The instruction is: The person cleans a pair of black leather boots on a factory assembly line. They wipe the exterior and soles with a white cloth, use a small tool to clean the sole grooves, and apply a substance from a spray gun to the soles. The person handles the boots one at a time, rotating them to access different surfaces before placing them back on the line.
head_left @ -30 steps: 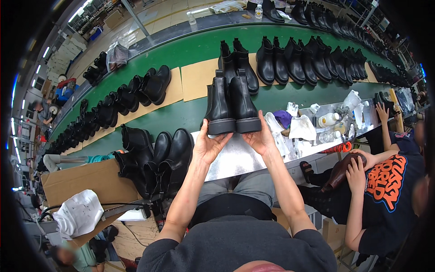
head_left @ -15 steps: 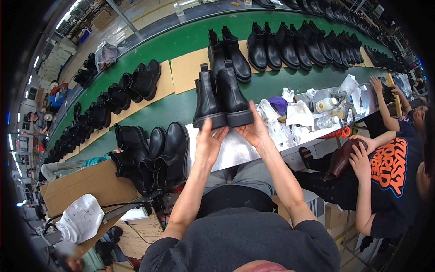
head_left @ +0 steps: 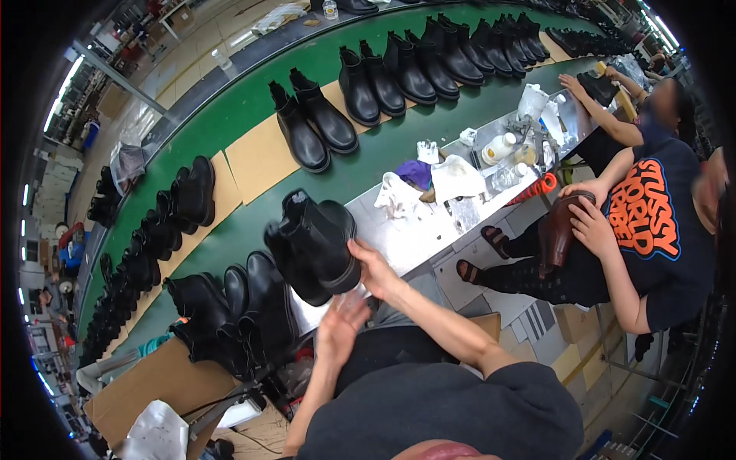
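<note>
A pair of black ankle boots (head_left: pixel 318 241) is held up in front of me, over the near edge of the bench and tilted to the left. My right hand (head_left: pixel 376 270) is closed on the right boot near its heel and sole. Just below the soles is my left hand (head_left: pixel 343 330), its fingers smeared by motion; whether it grips a boot is not clear. To the left of the held pair, more black boots (head_left: pixel 268 295) stand close together at the bench's near side.
Rows of black boots (head_left: pixel 368 88) stand on tan cardboard (head_left: pixel 257 165) along the green bench. A metal tray (head_left: pixel 406 238) holds white rags, a purple cloth (head_left: pixel 414 174) and bottles (head_left: pixel 498 148). At right, a co-worker holds a brown boot (head_left: pixel 556 238). Brown cardboard (head_left: pixel 161 391) sits lower left.
The held boots have moved left and down and turned from upright to tilted. My left hand has dropped below the soles. The whole view has swung to the right.
</note>
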`<action>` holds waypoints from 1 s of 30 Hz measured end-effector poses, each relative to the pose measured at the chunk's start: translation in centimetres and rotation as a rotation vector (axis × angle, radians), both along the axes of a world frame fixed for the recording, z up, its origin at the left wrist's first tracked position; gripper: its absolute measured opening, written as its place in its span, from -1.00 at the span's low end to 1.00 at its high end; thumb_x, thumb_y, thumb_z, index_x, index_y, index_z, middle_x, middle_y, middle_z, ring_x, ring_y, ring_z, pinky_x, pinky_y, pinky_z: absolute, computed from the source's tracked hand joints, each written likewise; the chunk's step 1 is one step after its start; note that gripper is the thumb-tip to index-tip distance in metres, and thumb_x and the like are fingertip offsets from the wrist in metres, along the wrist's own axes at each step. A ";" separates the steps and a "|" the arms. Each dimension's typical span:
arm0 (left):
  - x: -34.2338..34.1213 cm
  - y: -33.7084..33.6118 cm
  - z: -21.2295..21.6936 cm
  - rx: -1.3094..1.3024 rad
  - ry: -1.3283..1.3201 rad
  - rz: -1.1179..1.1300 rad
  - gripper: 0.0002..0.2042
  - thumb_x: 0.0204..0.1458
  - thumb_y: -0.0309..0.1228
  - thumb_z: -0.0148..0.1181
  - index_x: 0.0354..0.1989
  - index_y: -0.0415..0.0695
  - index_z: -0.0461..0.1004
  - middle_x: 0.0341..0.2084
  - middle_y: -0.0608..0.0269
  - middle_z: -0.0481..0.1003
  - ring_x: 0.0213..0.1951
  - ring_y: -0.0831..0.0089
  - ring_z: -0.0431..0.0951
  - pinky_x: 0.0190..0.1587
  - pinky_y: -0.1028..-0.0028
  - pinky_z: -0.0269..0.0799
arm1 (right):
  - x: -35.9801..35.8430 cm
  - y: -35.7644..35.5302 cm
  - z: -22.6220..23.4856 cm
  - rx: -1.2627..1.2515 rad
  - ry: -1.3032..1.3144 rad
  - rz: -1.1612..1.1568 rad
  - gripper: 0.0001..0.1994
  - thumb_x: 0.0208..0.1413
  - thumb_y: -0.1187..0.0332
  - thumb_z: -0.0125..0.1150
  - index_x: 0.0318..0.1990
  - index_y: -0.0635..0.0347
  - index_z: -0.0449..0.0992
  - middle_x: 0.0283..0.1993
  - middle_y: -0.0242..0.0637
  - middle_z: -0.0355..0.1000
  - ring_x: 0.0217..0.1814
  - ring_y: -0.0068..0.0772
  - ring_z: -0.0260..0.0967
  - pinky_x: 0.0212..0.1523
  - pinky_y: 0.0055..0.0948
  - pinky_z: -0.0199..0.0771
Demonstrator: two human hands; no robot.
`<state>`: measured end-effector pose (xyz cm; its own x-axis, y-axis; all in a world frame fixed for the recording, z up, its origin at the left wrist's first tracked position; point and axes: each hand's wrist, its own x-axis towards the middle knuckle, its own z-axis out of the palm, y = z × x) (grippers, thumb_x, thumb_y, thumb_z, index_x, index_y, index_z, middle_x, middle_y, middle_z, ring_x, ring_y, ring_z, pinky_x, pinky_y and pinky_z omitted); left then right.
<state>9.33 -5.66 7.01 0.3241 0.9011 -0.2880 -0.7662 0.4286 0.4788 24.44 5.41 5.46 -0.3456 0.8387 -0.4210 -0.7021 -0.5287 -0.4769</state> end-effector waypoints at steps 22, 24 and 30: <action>2.4 8.1 8.3 0.216 1.364 0.102 -0.08 -0.37 -0.05 0.52 0.23 -0.12 0.22 -0.07 -0.14 0.26 -0.01 0.11 0.35 -0.02 0.31 0.41 | 21.5 5.6 -11.9 0.446 -1.869 -0.062 -0.82 -0.09 0.57 0.24 -0.31 0.40 0.39 -0.41 -0.07 0.39 -0.37 -0.09 0.37 -0.26 -0.19 0.38; 2.9 9.0 8.5 0.263 1.461 0.133 -0.08 -0.37 -0.03 0.50 0.20 -0.18 0.21 -0.07 -0.14 0.25 0.05 0.03 0.34 0.06 0.25 0.37 | 22.2 5.6 -12.9 0.490 -1.787 -0.197 -0.79 -0.13 0.55 0.24 -0.30 0.41 0.39 -0.45 -0.16 0.38 -0.42 -0.15 0.37 -0.32 -0.20 0.40; 1.8 11.6 8.1 0.227 1.371 0.173 -0.11 -0.36 0.03 0.47 0.07 -0.37 0.23 -0.03 -0.14 0.26 0.10 -0.02 0.31 0.13 0.21 0.30 | 21.3 4.6 -8.0 -0.179 -0.213 -0.016 -0.72 0.00 0.36 0.14 -0.14 0.33 0.44 -0.41 -0.31 0.43 -0.57 -0.61 0.11 -0.58 -0.65 0.12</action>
<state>11.14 5.99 15.09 -0.2116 0.9692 -0.1257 0.3276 0.1915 0.9252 45.73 9.96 -2.59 -0.2206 0.7491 -0.6247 -0.6047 -0.6076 -0.5150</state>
